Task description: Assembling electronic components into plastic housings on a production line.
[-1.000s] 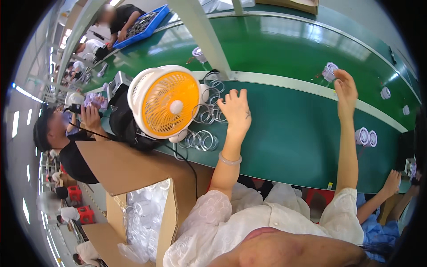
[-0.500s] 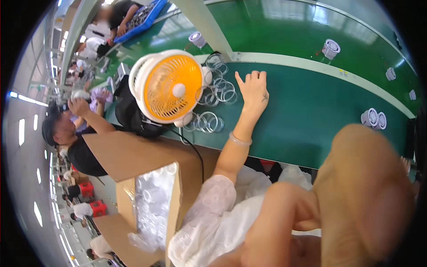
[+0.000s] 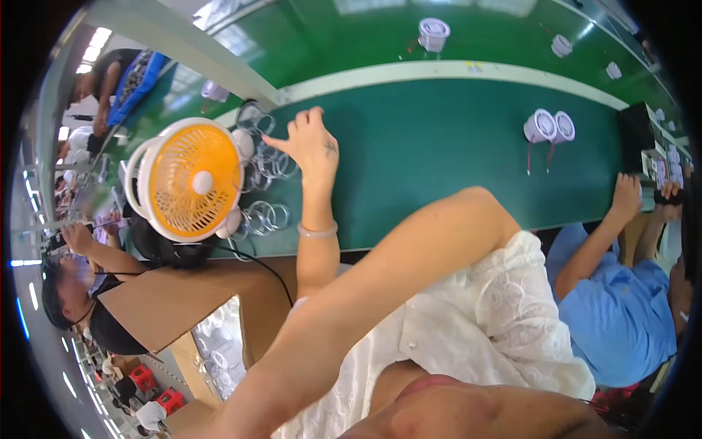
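Observation:
My left hand (image 3: 313,143) rests on the green work surface, fingers apart and thumb stretched toward several thin, shiny rings (image 3: 274,162). Nothing shows in its grasp. Whether the thumb touches a ring, I cannot tell. A second group of rings (image 3: 265,218) lies nearer to me, beside a white fan (image 3: 186,179) with an orange inside. My right forearm (image 3: 380,282) crosses close in front of the camera, elbow bent over the table's near edge. The right hand is outside the picture. Two white round units (image 3: 541,126) with red wires stand together on the right of the table.
An open cardboard box (image 3: 212,304) with clear plastic inside stands at the near left. More white units (image 3: 433,34) sit on the green strip beyond the pale rail (image 3: 380,74). A co-worker in blue (image 3: 614,300) sits at the right, another in black (image 3: 113,314) at the left.
The view has shifted toward the right, so the fan and table appear further left. My right arm has swung across, its hand leaving the picture. My left hand stays by the rings.

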A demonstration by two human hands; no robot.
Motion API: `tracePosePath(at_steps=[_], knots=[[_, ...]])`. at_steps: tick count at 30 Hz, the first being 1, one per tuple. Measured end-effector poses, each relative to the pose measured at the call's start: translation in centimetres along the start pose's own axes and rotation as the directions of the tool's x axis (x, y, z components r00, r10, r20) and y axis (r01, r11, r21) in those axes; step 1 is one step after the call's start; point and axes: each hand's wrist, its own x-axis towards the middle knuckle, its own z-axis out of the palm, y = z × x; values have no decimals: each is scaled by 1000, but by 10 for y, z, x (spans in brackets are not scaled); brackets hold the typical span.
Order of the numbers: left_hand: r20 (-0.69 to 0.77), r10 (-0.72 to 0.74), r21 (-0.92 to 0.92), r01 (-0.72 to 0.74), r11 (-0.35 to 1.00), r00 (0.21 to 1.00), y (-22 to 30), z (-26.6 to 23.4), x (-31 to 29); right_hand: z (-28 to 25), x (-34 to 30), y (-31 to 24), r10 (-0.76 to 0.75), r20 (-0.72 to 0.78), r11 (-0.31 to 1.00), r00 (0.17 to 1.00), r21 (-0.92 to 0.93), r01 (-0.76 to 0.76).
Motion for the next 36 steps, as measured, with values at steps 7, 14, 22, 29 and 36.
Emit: tracePosePath(at_steps=[7, 14, 22, 29, 36], knots=[[104, -64, 44, 60, 997, 992, 10, 3, -3, -24, -88, 23, 20, -155, 602, 988, -787, -136], [144, -147, 70, 138, 988, 979, -7, -13, -4, 50, -239, -58, -635, -699, -573, 328, 141, -808], [224, -163, -59, 181, 982, 961, -8, -20, -4, 75, -322, -88, -656, -684, -352, -319, 651, -673], [115, 153, -453, -85, 888, 981, 20, -28, -1, 61, -327, -81, -716, -694, -400, -67, 488, -776], [-38, 354, -584, -308, 751, 935, 55, -19, 0, -13, -293, -70, -826, -550, -20, 124, -191, -981]])
